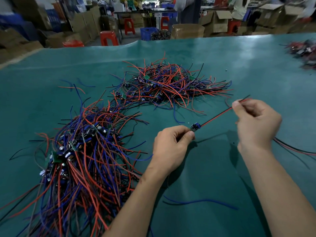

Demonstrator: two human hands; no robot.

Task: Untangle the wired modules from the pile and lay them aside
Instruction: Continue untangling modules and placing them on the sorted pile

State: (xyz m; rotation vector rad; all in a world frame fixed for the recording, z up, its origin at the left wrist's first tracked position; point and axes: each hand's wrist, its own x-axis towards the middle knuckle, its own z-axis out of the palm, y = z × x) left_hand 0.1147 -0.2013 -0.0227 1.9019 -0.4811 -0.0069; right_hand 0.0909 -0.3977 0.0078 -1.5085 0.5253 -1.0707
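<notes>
Broad green desk (222, 65), matte and faintly glossy toward the far side. On the near left, a sprawling pile (82, 154) of red, blue and black leads knotted over one another, with small green boards, dark round capacitors and blue blocks poking out of its upper part. Farther off, near the middle of the desk, a second heap (167, 84) of the same stuff, flatter, wires fanning out to the right. At the far right edge, a blurred third mound (304, 52), red and dark, too smeared to read. Between the two hands, held clear above the desk, one wired module (195, 126): a tiny green board carrying a blue part, with a paired red-and-black lead (217, 117) running taut up and to the right. Left hand (171, 147), fingers curled, thumb and forefinger in a narrow grip on the near end of the module. Right hand (256, 124), blurred, fingers curled, pinching the far end of that lead, its tips sticking out beyond the fingers. Loose blue wire (201, 201) lying on the desk near the forearms; red and black strands (294, 147) trailing off to the right behind the right wrist.
</notes>
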